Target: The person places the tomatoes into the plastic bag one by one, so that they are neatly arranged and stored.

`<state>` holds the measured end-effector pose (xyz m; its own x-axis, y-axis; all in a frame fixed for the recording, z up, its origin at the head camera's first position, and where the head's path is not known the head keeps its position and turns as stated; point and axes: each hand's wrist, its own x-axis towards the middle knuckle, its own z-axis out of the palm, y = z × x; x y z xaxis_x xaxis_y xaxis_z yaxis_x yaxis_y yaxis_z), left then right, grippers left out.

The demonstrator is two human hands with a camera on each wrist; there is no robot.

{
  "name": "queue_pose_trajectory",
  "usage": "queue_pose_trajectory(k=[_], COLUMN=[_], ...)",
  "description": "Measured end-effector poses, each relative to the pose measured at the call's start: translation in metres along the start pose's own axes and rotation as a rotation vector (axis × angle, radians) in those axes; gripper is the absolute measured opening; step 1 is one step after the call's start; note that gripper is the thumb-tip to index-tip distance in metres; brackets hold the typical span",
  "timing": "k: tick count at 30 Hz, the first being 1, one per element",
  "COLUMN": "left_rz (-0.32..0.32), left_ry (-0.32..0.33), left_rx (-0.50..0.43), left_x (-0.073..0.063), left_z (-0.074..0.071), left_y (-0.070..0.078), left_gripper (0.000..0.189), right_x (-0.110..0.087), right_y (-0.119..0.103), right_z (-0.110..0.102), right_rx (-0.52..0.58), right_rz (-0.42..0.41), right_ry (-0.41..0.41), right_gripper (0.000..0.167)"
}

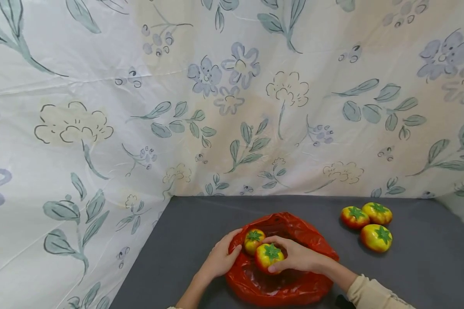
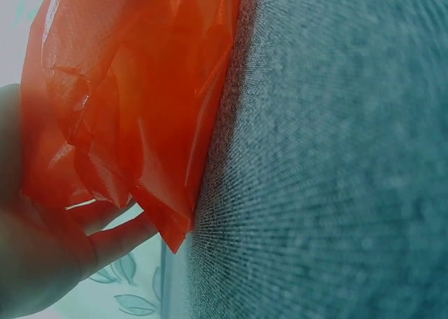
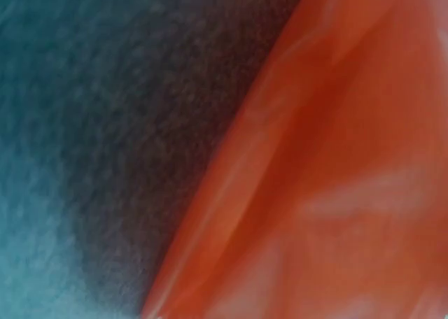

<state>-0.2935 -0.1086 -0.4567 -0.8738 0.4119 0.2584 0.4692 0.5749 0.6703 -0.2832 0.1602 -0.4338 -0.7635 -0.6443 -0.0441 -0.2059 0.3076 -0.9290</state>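
The fingers (image 1: 273,240) of the right hand (image 1: 297,255) grasp a yellow-and-red fruit (image 1: 266,262), its green star-shaped top turned upward, with the index finger along its far side and the thumb pressed to its near side. That fruit is within the outline of the mouth of the red bag (image 1: 280,299), left of the bag's middle; how deep it sits, and whether it touches the bag's bottom, cannot be told. The left hand (image 1: 221,257) pinches the bag's left rim, thumb toward the inside and the other fingers round the outer side; the left wrist view shows these fingers behind the thin, creased red film. Just beyond the held fruit, by the bag's left inner wall, sits a second fruit (image 1: 250,246), partly covered by the first; whether the two touch is unclear. The bag stands on a dark grey worktop (image 1: 421,274), its rim spread wide and crumpled, and the blurred right wrist view shows its side wall sloping up from that surface. A cream sleeve (image 1: 373,295) covers the right forearm, near the bag's right front edge. Well apart to the right of the bag, three more fruits (image 1: 372,243) lie in a close cluster. Behind and left of the bag hangs a pale floral cloth (image 1: 224,146).
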Motion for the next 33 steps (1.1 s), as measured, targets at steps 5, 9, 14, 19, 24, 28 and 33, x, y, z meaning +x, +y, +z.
queue_pose_trajectory(k=[5, 9, 14, 19, 24, 28, 33], left_rz=[0.009, 0.009, 0.012, 0.016, 0.018, 0.009, 0.001], left_ry=[0.008, 0.016, 0.032, 0.040, 0.037, 0.030, 0.026], left_rx=[0.020, 0.028, 0.041, 0.045, 0.047, 0.047, 0.036], left_x=[0.000, 0.000, -0.001, -0.001, 0.000, 0.000, -0.001], left_z=[0.002, 0.002, 0.002, 0.003, 0.003, 0.002, 0.001], left_y=[-0.002, -0.002, -0.002, -0.001, 0.000, 0.001, 0.003], left_gripper=[0.046, 0.045, 0.044, 0.044, 0.043, 0.043, 0.043], right_x=[0.004, 0.007, 0.011, 0.014, 0.017, 0.024, 0.022], right_y=[0.001, 0.002, 0.001, 0.002, 0.004, 0.018, 0.012], right_z=[0.006, 0.011, 0.017, 0.022, 0.026, 0.025, 0.028], right_rx=[0.020, 0.024, 0.009, -0.037, -0.089, -0.107, -0.173], right_rz=[-0.019, -0.027, -0.025, -0.019, -0.032, -0.057, -0.085], right_ry=[-0.038, -0.056, -0.060, -0.055, -0.054, -0.063, -0.073], right_gripper=[0.064, 0.063, 0.063, 0.062, 0.062, 0.063, 0.064])
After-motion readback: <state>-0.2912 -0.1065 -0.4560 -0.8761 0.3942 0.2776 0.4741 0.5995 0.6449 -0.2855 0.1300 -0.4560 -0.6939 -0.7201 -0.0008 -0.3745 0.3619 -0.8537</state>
